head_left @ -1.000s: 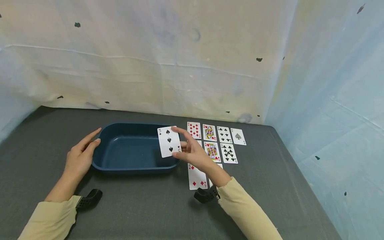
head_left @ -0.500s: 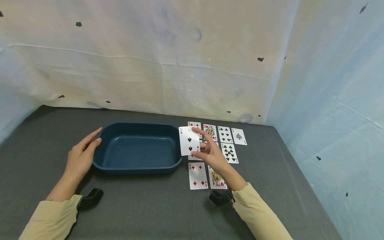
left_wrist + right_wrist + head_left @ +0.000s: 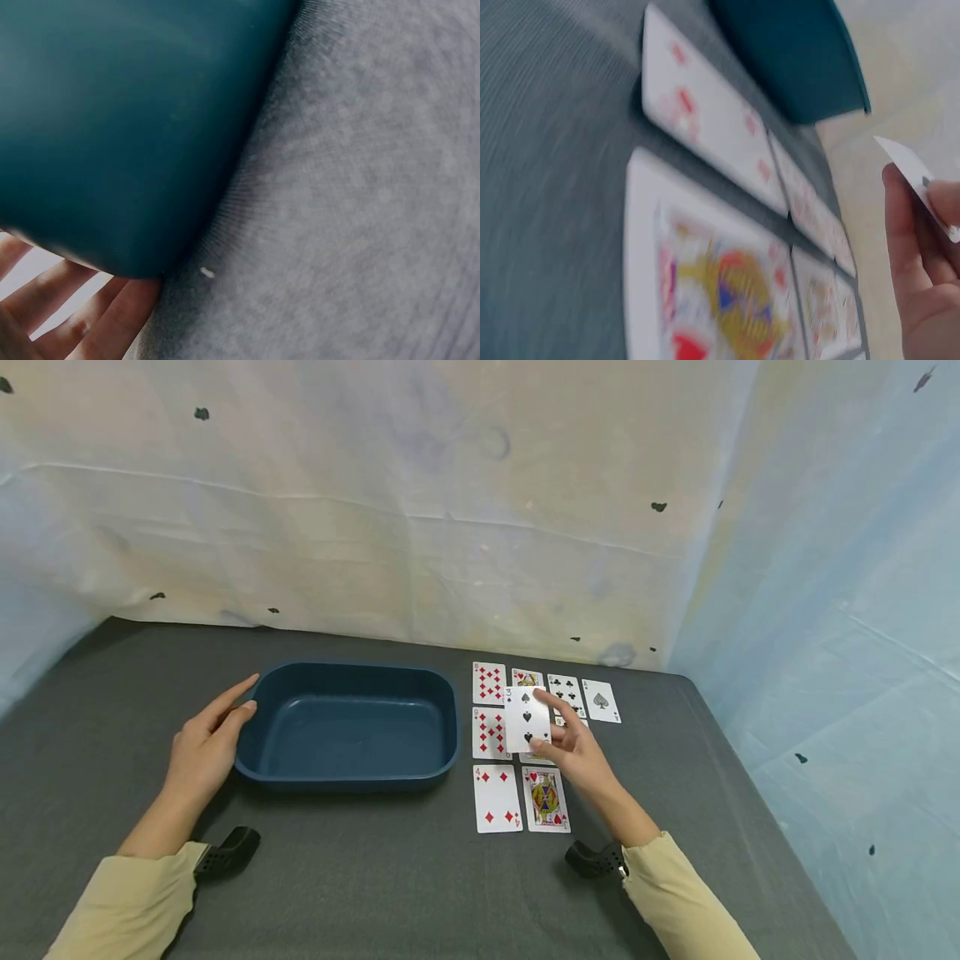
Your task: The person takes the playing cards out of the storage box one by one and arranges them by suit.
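Observation:
My right hand (image 3: 583,758) pinches a three of spades (image 3: 527,718) between thumb and fingers, face up above the rows of laid-out cards. In the right wrist view that card (image 3: 911,169) shows nearly edge-on. My left hand (image 3: 201,752) rests against the left end of a dark blue tray (image 3: 262,777), its fingers extended along the outer wall. Under and around the held card lie a nine of diamonds (image 3: 489,732), a four of diamonds (image 3: 497,799) and a jack of hearts (image 3: 546,802). The held card and right hand partly cover several others.
Behind these, a back row includes a red diamonds card (image 3: 489,683), a clubs card (image 3: 564,689) and an ace of spades (image 3: 602,702). A grey cloth (image 3: 360,877) covers the table. Pale sheets (image 3: 375,510) hang at its back and right.
My right hand has carried the three of spades rightward from over the tray to over the card rows. The left hand stays at the tray's end.

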Demonstrator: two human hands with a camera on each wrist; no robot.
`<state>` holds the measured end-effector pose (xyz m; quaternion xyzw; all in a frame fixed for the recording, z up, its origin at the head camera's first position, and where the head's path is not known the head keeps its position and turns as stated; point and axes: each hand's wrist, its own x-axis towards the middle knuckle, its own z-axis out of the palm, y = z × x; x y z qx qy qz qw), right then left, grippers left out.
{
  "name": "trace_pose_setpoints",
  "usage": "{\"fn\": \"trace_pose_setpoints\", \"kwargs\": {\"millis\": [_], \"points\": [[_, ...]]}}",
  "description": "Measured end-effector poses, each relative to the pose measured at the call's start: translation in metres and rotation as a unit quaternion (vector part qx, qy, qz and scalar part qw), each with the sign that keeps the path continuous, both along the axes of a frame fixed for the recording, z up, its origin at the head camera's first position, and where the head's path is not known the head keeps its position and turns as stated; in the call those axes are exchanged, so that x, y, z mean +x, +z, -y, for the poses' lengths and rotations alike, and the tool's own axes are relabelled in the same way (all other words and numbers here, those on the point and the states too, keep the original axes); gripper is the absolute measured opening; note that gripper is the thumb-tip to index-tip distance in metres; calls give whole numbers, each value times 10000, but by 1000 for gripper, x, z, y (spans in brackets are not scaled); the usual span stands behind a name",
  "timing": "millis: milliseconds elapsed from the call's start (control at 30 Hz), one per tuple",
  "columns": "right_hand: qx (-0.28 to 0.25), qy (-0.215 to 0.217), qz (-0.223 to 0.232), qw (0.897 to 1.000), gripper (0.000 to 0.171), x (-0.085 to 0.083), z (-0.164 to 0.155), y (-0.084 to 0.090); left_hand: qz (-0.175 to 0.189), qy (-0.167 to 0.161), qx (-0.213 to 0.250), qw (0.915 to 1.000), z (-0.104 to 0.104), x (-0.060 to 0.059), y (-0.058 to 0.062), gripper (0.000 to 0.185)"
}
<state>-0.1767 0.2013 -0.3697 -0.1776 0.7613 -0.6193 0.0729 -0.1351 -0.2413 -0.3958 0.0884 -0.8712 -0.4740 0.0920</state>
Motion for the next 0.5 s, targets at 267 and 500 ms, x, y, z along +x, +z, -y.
{"fn": "trace_pose_setpoints", "kwargs": {"millis": [267, 500], "points": [[427, -982, 19, 9942, 61, 1, -32, -10, -34, -21, 0, 10000, -1, 1, 0, 52], [577, -1393, 47, 9886, 60, 4, -53, -15, -48, -28, -26, 10000, -1, 2, 0, 52]]}}
